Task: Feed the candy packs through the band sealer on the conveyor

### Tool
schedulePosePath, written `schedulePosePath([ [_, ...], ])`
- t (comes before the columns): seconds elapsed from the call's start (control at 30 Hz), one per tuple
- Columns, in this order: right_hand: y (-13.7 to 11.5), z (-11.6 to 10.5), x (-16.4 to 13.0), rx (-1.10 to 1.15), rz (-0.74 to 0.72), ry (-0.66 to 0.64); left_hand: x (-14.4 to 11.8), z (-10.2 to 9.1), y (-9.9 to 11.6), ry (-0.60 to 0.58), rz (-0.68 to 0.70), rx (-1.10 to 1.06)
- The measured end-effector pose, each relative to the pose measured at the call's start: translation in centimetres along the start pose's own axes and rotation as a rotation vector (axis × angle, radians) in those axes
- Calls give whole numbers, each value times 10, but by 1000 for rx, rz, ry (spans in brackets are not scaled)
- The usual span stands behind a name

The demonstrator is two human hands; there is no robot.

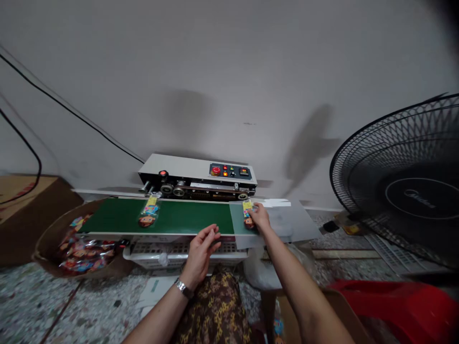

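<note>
A band sealing machine (pixel 197 172) stands along the wall with a green conveyor belt (pixel 190 217) in front of it. My right hand (pixel 261 218) is at the belt's right end, its fingers on a clear plastic packet (pixel 248 215) with a yellow card and a cartoon-face item inside. That packet lies over a translucent sheet (pixel 294 222). Near the belt's front edge, my left hand (pixel 202 251) is raised with its fingers apart and nothing visible in it. A similar packet (pixel 148 210) lies on the belt's left part, its top end close to the machine.
Many filled packets (pixel 84 255) lie in a round-sided carton (pixel 46 243) at the belt's left end. A white plastic basket (pixel 179 255) sits under the belt. A large fan (pixel 405 186), a red plastic object (pixel 398 306) and an open carton (pixel 340 306) stand on the right.
</note>
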State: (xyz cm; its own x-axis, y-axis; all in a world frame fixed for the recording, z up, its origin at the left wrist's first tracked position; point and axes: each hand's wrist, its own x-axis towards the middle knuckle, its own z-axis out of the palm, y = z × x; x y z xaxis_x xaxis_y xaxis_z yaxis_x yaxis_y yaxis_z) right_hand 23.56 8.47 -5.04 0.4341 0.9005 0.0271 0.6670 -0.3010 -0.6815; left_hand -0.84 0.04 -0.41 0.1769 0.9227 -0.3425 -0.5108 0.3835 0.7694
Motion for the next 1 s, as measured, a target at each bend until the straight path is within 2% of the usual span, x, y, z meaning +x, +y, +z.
schedulePosePath([
  [0.1,-17,2,-1,-79,-26,4,0,2,2,-1,2,4],
  [0.17,-26,-8,-11,-153,-129,-6,-2,2,5,-12,-6,12],
  [0.23,-26,-31,-27,-196,-254,-39,-5,1,7,-25,-16,23],
  [0.3,-15,-65,-49,-159,-317,-83,-9,-1,7,-36,-14,41],
  [0.37,11,-105,-75,-119,-299,-103,-11,-3,3,-52,-16,67],
  [0.43,50,-147,-107,-165,-212,-93,-12,-2,-4,-78,-43,110],
  [0.53,123,-199,-171,-334,38,-75,-18,5,-18,-150,-91,156],
  [0.63,193,-228,-240,-436,349,-86,-33,18,-33,-218,-150,184],
  [0.7,225,-230,-279,-436,474,-125,-43,28,-43,-238,-181,208],
  [0.8,248,-211,-317,-376,500,-203,-57,39,-58,-265,-212,252],
  [0.9,245,-178,-331,-283,449,-253,-68,44,-73,-286,-256,321],
  [1.0,232,-153,-335,-155,402,-233,-78,43,-86,-286,-299,377],
])
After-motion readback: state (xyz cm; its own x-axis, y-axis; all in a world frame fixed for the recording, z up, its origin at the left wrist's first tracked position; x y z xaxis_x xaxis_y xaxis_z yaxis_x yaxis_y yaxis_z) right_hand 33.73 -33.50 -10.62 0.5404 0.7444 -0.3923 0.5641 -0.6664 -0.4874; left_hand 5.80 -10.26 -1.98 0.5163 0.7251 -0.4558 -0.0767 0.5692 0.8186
